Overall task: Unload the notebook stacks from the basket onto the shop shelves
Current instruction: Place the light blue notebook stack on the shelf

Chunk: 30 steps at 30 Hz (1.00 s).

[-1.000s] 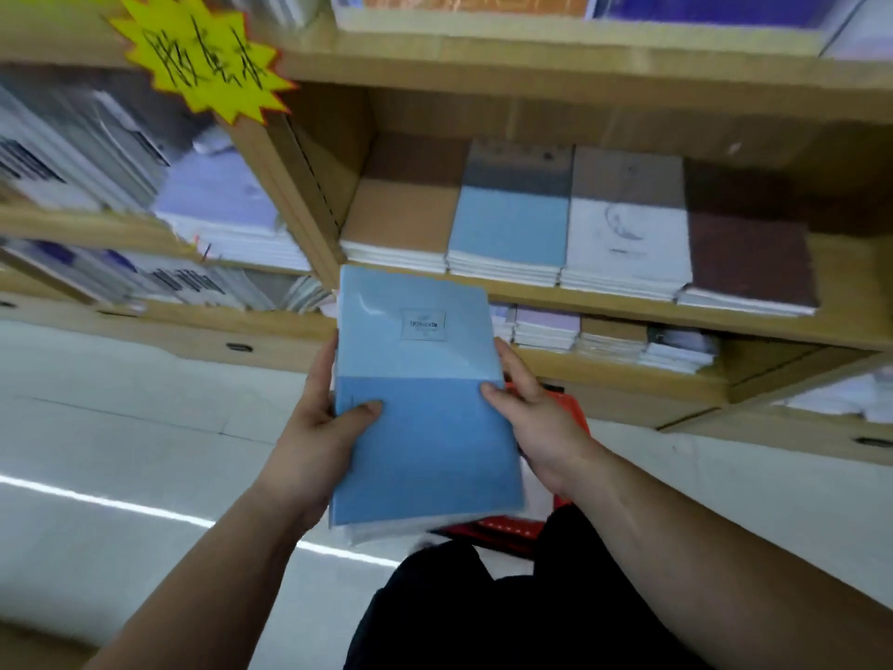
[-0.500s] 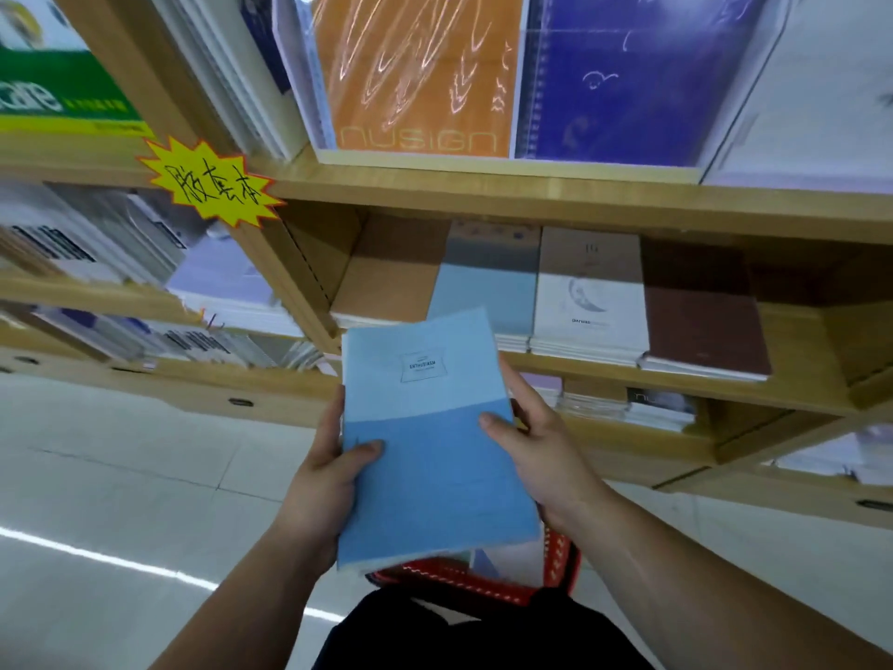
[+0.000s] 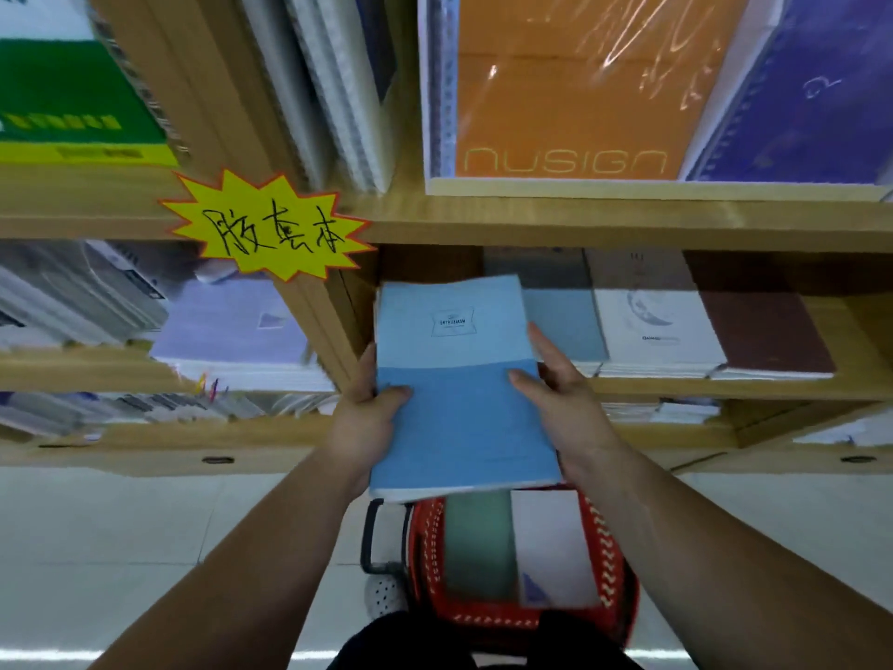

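We see a 2-tone notebook stack (image 3: 459,384), pale blue above and deeper blue below, over a red basket (image 3: 611,573) with a white zigzag pattern. The shelf (image 3: 628,222) is light wood, its starburst sign (image 3: 270,229) yellow edged in red with black writing. Above stand an orange notebook (image 3: 575,84) and a purple notebook (image 3: 812,104).

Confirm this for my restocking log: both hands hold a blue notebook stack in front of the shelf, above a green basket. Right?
Not quite: the basket is red, as the head view shows. The left hand and right hand do hold the blue notebook stack before the shelf.
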Tool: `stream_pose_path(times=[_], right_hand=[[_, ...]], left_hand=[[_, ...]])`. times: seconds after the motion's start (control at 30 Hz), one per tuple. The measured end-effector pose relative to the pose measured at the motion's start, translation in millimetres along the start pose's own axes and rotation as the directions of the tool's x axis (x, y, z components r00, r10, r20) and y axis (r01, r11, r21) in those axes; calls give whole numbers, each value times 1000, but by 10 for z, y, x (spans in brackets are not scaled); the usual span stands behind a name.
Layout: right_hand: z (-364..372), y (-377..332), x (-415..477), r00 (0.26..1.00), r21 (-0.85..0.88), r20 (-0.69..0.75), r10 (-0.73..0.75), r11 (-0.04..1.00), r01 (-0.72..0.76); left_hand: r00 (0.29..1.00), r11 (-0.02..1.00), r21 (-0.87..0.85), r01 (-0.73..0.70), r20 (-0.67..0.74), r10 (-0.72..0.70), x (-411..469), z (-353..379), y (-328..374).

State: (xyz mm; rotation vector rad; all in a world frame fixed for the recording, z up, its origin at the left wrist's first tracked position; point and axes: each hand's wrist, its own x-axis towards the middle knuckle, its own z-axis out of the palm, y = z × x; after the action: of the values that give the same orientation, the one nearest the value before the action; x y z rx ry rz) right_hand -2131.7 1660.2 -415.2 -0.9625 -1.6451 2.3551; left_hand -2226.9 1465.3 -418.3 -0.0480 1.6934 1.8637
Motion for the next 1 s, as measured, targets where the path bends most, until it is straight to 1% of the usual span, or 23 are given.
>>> stream_pose_path(times=[0.1,0.17,0.23,0.27,0.33,0.4,0.43,0.5,0.57,0.67,0.73,0.8,0.9,0.93,0.97,1.0], right_hand=[[171,-28,391,994,-7,-103,-20,1000,19],[229,40,626,984,-49,-178,9,999,-18],[261,188,757,973,-48,-228,42,997,-54],[266,279,794,972,-61,-229,44,996,-60],[252,400,838,976,-116,-217,28,992,-54],[229,434,859,979,-151,-202,10,988,-41],[223,415,851,980,-169,-197,8,985,-42],[197,388,779,981,-212,-193,7,976,-49],[147,381,621,992,-263,-120,37,962,-67],[5,458,335,993,-383,-1,117,917,-108],[-50,486,219,991,-379,2,132,918,-122],[-29,444,253,995,-391,-6,96,916,-90],[98,283,520,999,-430,-34,37,902,-47],[146,230,628,998,-416,-48,29,908,-46],[190,187,723,998,-396,-62,29,917,-52],[230,162,787,997,-380,-75,32,923,-58]], left_hand=[[999,999,-27,28,-43,-29,406,-104,49],[992,994,36,103,-78,-100,613,-138,-47],[990,987,96,127,-81,-119,622,-203,-150],[988,982,131,139,-81,-130,553,-246,-180],[978,963,170,207,-45,-202,347,-335,-263],[959,954,110,280,13,-283,125,-361,-400],[955,954,49,294,13,-295,37,-330,-475],[960,957,-107,270,-52,-277,-56,-231,-602],[958,950,-235,206,-151,-245,-66,-125,-675],[948,940,-318,126,-242,-209,-89,13,-666],[938,941,-322,109,-280,-205,-101,57,-652],[926,952,-291,98,-323,-194,-33,93,-603],[935,987,-141,76,-334,-120,212,108,-423],[931,984,-159,82,-340,-132,319,107,-356],[929,972,-215,94,-331,-164,416,99,-301],[933,969,-225,104,-316,-174,505,81,-284]])
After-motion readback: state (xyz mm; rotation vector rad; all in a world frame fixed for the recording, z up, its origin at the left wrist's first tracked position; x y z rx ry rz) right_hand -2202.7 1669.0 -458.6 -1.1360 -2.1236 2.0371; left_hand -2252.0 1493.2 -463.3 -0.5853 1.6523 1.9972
